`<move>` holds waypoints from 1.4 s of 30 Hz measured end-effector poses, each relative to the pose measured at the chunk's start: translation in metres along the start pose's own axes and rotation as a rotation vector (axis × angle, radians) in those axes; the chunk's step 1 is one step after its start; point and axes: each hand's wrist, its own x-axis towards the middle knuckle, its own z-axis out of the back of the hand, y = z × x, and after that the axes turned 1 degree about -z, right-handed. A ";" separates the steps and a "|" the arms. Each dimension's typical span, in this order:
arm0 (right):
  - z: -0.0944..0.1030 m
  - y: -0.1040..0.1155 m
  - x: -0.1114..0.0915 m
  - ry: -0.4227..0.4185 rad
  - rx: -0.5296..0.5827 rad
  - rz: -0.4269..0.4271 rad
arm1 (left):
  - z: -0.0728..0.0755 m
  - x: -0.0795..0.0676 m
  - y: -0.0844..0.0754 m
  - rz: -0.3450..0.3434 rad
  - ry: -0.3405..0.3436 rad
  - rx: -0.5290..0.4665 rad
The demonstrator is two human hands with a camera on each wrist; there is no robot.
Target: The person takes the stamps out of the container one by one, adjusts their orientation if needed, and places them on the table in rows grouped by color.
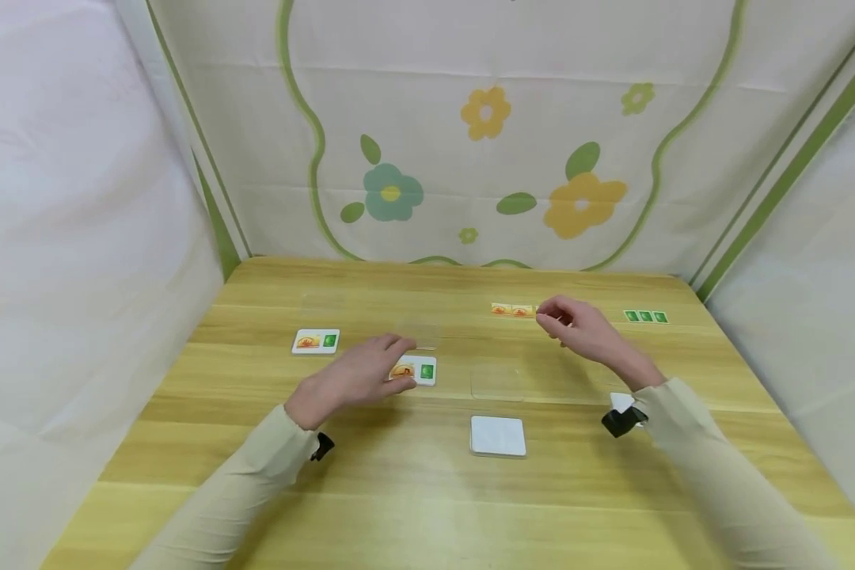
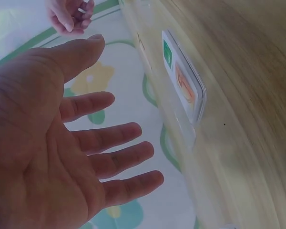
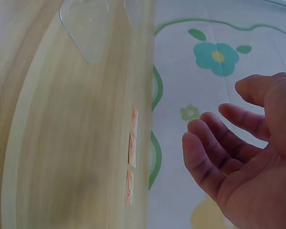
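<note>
My left hand, fingers spread and holding nothing, hovers at a white card bearing an orange picture and a green one; it partly hides the card in the head view. In the left wrist view this card looks like the top of a thin stack. My right hand, fingers loosely bent and nothing between them, hangs near a row of small orange picture pieces and overlaps the row's right end. Three such pieces show in the right wrist view, apart from the fingers.
A similar two-picture card lies at left. Blank white cards are stacked nearer me, a clear plastic sheet beyond them. Three green pieces lie far right. Under my right wrist a white item is partly hidden. Flowered cloth closes the back.
</note>
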 end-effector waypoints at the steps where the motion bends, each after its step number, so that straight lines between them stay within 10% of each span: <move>1: -0.004 0.002 0.002 0.005 0.004 0.009 | 0.000 0.000 0.001 0.005 0.002 -0.008; 42: -0.082 0.092 0.048 0.151 0.012 0.167 | -0.002 0.012 0.027 0.195 0.114 -0.173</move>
